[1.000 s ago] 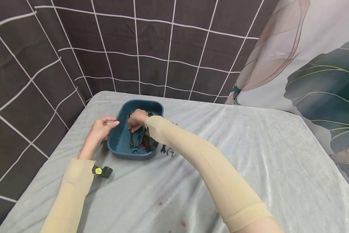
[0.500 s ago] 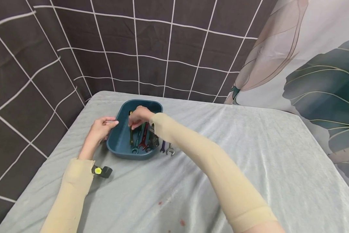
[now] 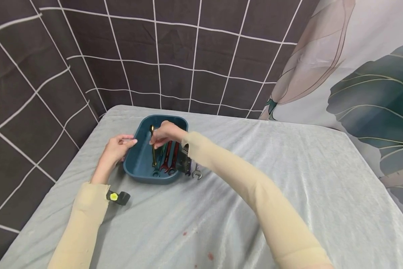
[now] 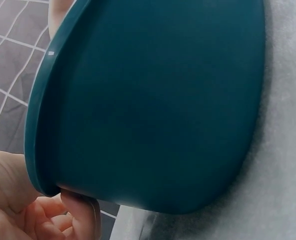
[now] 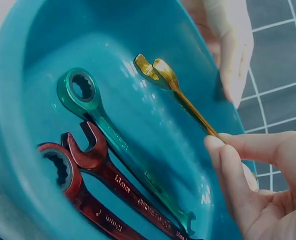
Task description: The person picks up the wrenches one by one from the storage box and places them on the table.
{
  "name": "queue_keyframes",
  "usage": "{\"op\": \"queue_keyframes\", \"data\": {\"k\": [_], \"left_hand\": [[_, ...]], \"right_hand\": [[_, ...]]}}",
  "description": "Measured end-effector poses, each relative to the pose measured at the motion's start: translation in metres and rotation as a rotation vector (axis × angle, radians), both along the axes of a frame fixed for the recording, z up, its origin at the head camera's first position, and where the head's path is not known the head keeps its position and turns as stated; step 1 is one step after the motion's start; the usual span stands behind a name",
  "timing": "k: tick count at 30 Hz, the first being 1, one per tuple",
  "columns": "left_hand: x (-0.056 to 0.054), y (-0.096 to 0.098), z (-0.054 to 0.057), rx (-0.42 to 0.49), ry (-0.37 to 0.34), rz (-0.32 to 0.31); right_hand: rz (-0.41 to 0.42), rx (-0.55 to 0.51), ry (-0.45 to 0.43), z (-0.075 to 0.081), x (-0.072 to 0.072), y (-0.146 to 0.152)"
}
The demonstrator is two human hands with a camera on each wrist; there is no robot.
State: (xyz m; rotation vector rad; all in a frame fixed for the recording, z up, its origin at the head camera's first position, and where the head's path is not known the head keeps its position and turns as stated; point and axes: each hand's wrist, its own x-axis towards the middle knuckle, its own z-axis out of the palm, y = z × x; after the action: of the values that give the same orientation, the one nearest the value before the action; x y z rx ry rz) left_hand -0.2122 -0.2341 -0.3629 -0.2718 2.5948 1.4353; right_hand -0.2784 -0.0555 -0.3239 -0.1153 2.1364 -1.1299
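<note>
In the head view, my right hand (image 3: 166, 132) pinches a gold combination wrench (image 3: 154, 157) by the middle, over the blue bin (image 3: 135, 160). The right wrist view shows its open end (image 5: 160, 75) raised above the bin floor, gripped between thumb and fingertips. Below it lie a green ratcheting wrench (image 5: 123, 142) and two red wrenches, one (image 5: 115, 177) with its open jaw up and the other (image 5: 90, 207) with its ring end up. My left hand (image 3: 115, 150) holds the bin's left rim, thumb on the edge and fingers beneath it in the left wrist view.
Just right of the bin, a silver wrench (image 3: 197, 174) and a purple wrench (image 3: 188, 173) lie on the grey cloth (image 3: 288, 168), partly hidden by the right forearm. A dark gridded curtain (image 3: 174, 45) hangs behind. A black wrist camera (image 3: 123, 198) sticks out from the left sleeve.
My right hand has shifted slightly right and up, lifting the gold wrench with it. More of the red wrenches now shows. The left hand stays at the rim.
</note>
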Motion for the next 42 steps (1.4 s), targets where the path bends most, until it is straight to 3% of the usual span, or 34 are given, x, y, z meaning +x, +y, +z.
{"op": "queue_keyframes", "data": {"k": [15,23,30,42], "left_hand": [[0.000,-0.001,-0.002,-0.014,0.014,0.003],[0.000,-0.002,-0.002,0.003,0.036,-0.009],[0.001,-0.003,-0.001,0.030,0.042,-0.023],[0.001,-0.003,-0.002,0.036,-0.002,-0.006]], "right_hand": [[-0.082,-0.089,-0.051,0.005,0.000,0.021],[-0.113,-0.146,-0.001,0.007,0.006,0.028],[-0.093,-0.155,0.080,0.009,0.013,0.037],[-0.088,-0.192,0.183,0.002,0.023,0.049]]}}
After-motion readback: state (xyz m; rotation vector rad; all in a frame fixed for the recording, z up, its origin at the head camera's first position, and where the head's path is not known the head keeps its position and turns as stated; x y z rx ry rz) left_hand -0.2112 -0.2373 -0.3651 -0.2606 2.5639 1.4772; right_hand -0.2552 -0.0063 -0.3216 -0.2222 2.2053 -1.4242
